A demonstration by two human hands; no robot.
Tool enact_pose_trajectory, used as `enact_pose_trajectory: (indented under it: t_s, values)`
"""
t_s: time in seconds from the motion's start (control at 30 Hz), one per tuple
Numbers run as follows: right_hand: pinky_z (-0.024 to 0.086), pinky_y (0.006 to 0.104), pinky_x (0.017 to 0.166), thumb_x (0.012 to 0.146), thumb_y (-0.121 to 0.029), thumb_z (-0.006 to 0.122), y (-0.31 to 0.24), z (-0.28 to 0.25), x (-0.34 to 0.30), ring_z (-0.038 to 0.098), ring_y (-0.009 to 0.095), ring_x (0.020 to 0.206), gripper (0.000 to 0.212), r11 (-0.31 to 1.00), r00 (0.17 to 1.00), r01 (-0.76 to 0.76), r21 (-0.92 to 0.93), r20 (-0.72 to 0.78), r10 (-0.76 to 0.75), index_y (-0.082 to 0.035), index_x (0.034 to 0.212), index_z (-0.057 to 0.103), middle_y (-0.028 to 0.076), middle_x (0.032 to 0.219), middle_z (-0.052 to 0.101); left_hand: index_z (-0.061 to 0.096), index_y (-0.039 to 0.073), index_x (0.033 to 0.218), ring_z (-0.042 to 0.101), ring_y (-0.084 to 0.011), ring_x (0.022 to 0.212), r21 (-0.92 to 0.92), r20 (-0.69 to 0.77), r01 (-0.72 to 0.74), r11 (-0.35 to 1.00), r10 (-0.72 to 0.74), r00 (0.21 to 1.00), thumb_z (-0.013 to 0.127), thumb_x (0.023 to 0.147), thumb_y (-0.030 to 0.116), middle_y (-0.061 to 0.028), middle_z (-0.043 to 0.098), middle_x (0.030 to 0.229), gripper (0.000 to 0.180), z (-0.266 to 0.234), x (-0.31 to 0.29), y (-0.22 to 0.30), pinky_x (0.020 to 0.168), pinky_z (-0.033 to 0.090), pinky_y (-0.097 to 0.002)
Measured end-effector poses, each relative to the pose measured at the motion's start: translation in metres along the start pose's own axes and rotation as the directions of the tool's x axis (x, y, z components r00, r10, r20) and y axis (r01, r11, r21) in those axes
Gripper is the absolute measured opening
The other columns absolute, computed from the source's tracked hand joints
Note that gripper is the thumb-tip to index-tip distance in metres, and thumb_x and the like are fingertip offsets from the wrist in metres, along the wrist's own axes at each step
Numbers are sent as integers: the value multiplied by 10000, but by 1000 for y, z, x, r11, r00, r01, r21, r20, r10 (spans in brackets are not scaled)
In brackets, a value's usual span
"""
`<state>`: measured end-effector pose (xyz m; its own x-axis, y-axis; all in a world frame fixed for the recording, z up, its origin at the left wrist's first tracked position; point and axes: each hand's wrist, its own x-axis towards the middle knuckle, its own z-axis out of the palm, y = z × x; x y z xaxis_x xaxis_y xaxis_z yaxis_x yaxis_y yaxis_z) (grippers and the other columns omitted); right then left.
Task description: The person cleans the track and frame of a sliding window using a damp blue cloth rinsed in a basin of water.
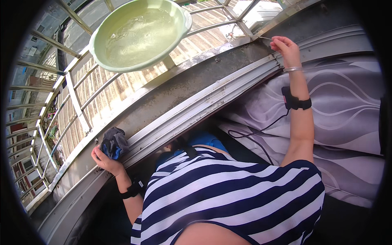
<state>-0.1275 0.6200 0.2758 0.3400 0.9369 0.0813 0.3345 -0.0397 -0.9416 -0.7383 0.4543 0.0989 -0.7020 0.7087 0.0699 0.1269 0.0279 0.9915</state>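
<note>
The dark cloth (114, 142) sits bunched and out of the water, on the wearer's side of the green basin (187, 24), grasped by the left hand (108, 162); whether it is wet, I cannot tell. The right hand (288, 50), right of the basin, has its fingertips drawn together beside a thin strand, grip unclear. Below the basin run metal bars (76, 96); nearer the wearer, a stained ledge (196, 75) and window track (204, 100); far right of it, a patterned curtain (335, 118)

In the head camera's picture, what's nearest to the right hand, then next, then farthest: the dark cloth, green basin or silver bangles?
From the right hand:
1. Silver bangles, just behind it
2. Green basin, to its left
3. Dark cloth, by the left hand
</note>
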Motion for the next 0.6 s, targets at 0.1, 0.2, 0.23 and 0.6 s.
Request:
enact_pose_trajectory:
  t_s: [0.1,0.2,0.23,0.6]
  values:
    - [531,229,656,892,-97,617,54,-49,-19,645,138,708,175,998,957,-55,36,-284,63,53,973,654,106,838,678,521,12,955,489,-135,821,34,-8,-21,999,21,1000,438,993,304,-40,515,884,307,3,-1,9,802,417,-276]
    - [526,233,637,909,-127,594,104,-75,-30,645,141,677,200,999,884,-52,3,-465,47,62,952,646,117,820,683,516,12,945,486,-129,808,36,-25,-21,999,22,999,460,972,305,-34,510,872,300,5,-1,10,783,423,-272]
    - [523,236,636,908,-141,595,117,-82,-31,647,138,679,207,998,859,-34,-47,-512,5,54,946,650,113,811,687,515,11,944,487,-128,807,59,-24,-35,998,36,999,461,970,306,-33,510,873,300,4,0,8,780,425,-272]
    - [508,261,668,911,-226,590,124,-76,-41,644,127,681,255,954,927,39,-299,-346,-147,14,937,670,75,759,692,515,-5,984,485,-127,804,77,-36,-44,996,47,998,469,974,314,-33,514,877,322,-1,7,-3,772,426,-275]
